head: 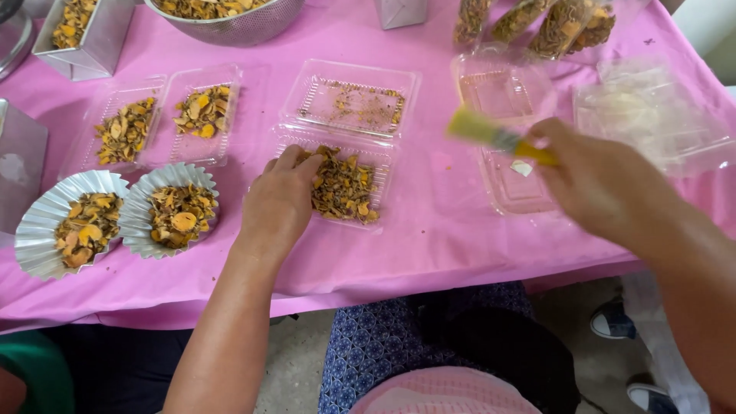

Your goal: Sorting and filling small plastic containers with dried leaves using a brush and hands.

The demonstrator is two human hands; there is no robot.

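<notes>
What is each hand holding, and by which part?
Right hand grips a yellow-handled brush by its handle end. Left hand holds nothing, resting on the filled clear tray.

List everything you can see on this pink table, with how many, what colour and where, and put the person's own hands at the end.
tablecloth: one, pink, covering the table
open clamshell box: one, clear, centre, lower half full of yellow-brown dried slices
filled clamshell box: one, clear, left of centre, slices in both halves
empty clamshell boxes: at least two, clear, right side
fluted foil cups: two, silver, near left edge, holding slices
metal bowl: one, silver, far edge, holding slices
square metal tin: one, silver, far left
sealed bags: several, clear, far right
brush: one, yellow, blurred
left hand: resting on the slices in the centre box
right hand: gripping the brush
</notes>
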